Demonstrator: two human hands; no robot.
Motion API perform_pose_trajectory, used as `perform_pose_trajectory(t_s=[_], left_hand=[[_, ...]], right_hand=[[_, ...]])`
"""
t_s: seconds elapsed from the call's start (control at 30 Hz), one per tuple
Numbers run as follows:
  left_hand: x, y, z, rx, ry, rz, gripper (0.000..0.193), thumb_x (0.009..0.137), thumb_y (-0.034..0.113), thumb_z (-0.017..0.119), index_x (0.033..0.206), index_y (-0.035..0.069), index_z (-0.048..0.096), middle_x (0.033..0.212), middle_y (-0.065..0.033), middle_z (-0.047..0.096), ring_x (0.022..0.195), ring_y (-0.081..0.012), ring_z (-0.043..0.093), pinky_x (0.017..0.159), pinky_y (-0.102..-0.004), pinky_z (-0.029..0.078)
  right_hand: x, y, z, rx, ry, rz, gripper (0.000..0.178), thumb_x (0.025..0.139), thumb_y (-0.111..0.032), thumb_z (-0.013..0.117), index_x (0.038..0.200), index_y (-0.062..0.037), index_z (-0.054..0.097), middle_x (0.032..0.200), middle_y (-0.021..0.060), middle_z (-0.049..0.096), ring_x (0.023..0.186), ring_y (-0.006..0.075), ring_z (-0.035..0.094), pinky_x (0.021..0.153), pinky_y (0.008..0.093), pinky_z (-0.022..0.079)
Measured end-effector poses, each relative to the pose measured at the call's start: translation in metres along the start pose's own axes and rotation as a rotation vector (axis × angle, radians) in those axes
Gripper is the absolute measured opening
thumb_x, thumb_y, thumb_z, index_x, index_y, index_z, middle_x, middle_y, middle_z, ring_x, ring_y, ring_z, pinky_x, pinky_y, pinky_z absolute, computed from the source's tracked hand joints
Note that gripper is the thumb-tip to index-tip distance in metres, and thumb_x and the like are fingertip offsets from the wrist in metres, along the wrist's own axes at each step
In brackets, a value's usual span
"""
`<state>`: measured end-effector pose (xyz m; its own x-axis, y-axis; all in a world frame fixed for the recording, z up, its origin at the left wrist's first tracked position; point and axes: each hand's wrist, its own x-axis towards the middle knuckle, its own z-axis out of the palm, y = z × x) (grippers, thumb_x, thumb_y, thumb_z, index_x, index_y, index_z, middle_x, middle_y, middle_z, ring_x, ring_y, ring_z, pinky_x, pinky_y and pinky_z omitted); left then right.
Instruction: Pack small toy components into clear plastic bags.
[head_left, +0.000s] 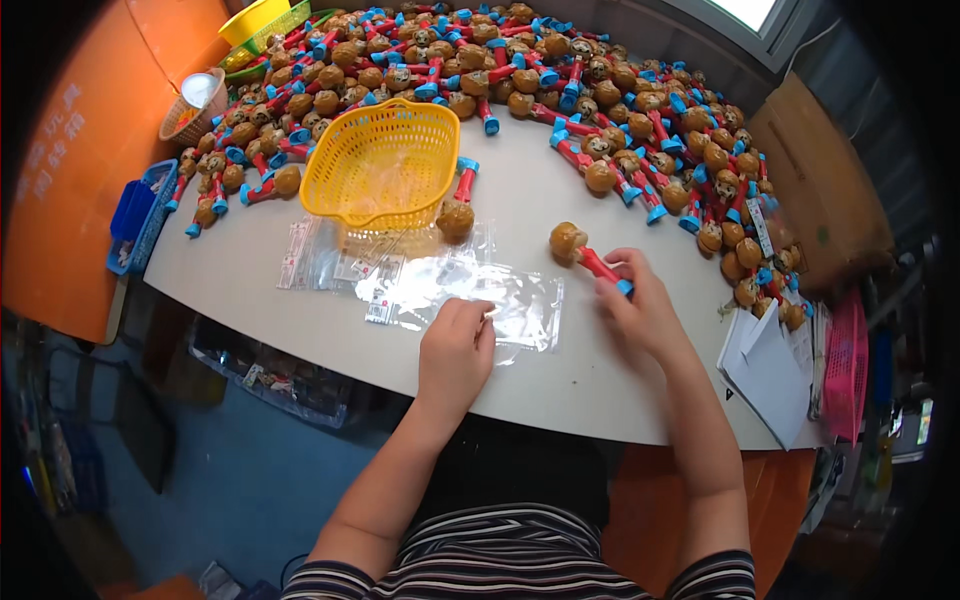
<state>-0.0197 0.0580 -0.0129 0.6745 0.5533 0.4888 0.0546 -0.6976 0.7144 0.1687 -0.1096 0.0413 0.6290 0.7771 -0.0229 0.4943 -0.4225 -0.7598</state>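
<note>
My right hand [638,302] is closed round the blue end of a toy with a round brown head and a red handle [592,262]. The head of this toy points away to the upper left, over the table. To its left, my left hand [457,345] is curled with thumb and fingers together at the near edge of a clear plastic bag [528,308]. More clear bags [345,262] with small printed labels lie flat and overlapping beyond it. A second toy [457,215] of the same kind lies next to the yellow basket.
A yellow plastic basket [318,180] stands beyond the bags. Many similar toys [640,130] are heaped along the table's [330,345] far and right sides. A blue basket [150,230] is at the left edge; white papers [765,380] and a pink basket [847,365] are at the right.
</note>
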Motion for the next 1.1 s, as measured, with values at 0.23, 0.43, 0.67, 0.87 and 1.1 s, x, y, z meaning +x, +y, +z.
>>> perform_pose_trajectory(t_s=[0.23, 0.43, 0.67, 0.87, 1.1], left_hand=[[-0.001, 0.015, -0.002, -0.012, 0.038, -0.034, 0.021, 0.081, -0.004, 0.066, 0.1, -0.001, 0.06, 0.089, -0.0159, 0.06, 0.074, -0.0298, 0.065, 0.065, -0.0371, 0.053], [-0.01, 0.013, 0.001, -0.131, 0.065, -0.123, 0.014, 0.084, -0.002, 0.063, 0.098, -0.001, 0.06, 0.087, -0.0143, 0.061, 0.07, -0.0268, 0.064, 0.064, -0.0346, 0.053], [-0.005, 0.018, 0.003, -0.045, 0.079, 0.09, 0.009, 0.084, -0.001, 0.064, 0.093, 0.0, 0.062, 0.083, -0.0124, 0.061, 0.07, -0.0258, 0.064, 0.062, -0.0319, 0.052], [0.002, 0.025, 0.002, -0.142, 0.067, 0.056, 0.009, 0.082, 0.0, 0.066, 0.09, 0.001, 0.062, 0.081, -0.0129, 0.059, 0.073, -0.0295, 0.061, 0.066, -0.0374, 0.049], [0.005, 0.022, -0.007, -0.113, 0.066, 0.105, 0.01, 0.079, 0.001, 0.067, 0.088, 0.002, 0.062, 0.085, -0.0125, 0.059, 0.084, -0.0327, 0.058, 0.073, -0.0394, 0.048]], right_hand=[[-0.061, -0.041, 0.028, 0.761, -0.262, 0.205, 0.022, 0.101, -0.017, 0.053, 0.116, -0.0014, 0.055, 0.082, 0.0057, 0.063, 0.066, 0.0087, 0.056, 0.058, 0.0223, 0.048], [-0.071, -0.031, 0.046, 0.574, -0.082, 0.192, 0.02, 0.1, -0.016, 0.055, 0.113, -0.0018, 0.057, 0.078, 0.0044, 0.063, 0.06, 0.0057, 0.054, 0.051, 0.0202, 0.044], [-0.068, -0.025, 0.065, 0.626, 0.03, 0.172, 0.018, 0.1, -0.014, 0.056, 0.112, -0.0007, 0.056, 0.079, 0.0037, 0.062, 0.059, 0.0052, 0.051, 0.049, 0.0196, 0.043], [-0.076, -0.032, 0.089, 0.928, 0.067, 0.268, 0.017, 0.101, -0.012, 0.054, 0.112, -0.0003, 0.055, 0.078, 0.004, 0.059, 0.058, 0.0057, 0.05, 0.048, 0.0208, 0.044], [-0.069, -0.039, 0.081, 0.873, 0.173, 0.254, 0.017, 0.102, -0.013, 0.052, 0.113, -0.0005, 0.054, 0.076, 0.0042, 0.057, 0.054, 0.005, 0.047, 0.046, 0.0203, 0.043]])
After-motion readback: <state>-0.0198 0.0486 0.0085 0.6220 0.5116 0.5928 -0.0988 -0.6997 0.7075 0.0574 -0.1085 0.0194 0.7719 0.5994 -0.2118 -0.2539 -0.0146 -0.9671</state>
